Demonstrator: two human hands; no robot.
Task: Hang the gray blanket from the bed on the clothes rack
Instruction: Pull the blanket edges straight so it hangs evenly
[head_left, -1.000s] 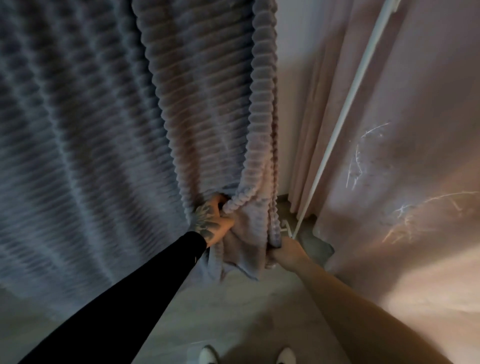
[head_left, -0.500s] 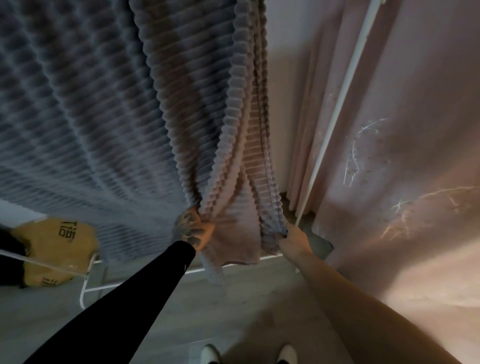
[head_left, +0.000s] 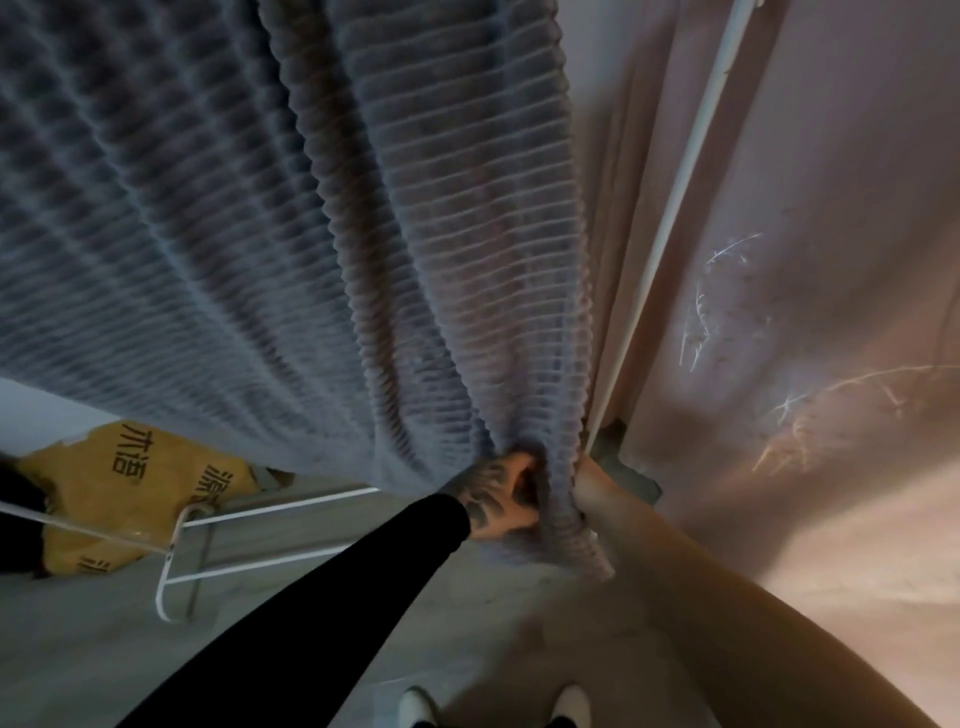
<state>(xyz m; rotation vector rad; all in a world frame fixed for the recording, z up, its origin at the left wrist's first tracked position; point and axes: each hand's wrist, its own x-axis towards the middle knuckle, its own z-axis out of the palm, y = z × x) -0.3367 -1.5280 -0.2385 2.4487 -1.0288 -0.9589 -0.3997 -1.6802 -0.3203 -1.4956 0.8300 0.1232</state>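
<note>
The gray ribbed blanket (head_left: 270, 218) hangs down from above and fills the upper left and middle of the view. Its lower right corner is bunched together. My left hand (head_left: 498, 496), tattooed and in a black sleeve, grips that bunched corner from the left. My right hand (head_left: 592, 486) holds the same bunch from the right, its fingers hidden in the fabric. The white clothes rack shows as a slanted upright pole (head_left: 675, 208) at the right and a base frame (head_left: 249, 540) on the floor under the blanket. The top bar is out of view.
A pink curtain (head_left: 810, 260) hangs at the right, close to the pole. A yellow bag with black characters (head_left: 130, 483) lies on the gray floor at the left, behind the rack base. My white shoe tips (head_left: 493, 701) are at the bottom.
My two hands have come together, gathering the blanket's lower corner into one bunch. The blanket's bottom edge has lifted, uncovering the rack base and the yellow bag.
</note>
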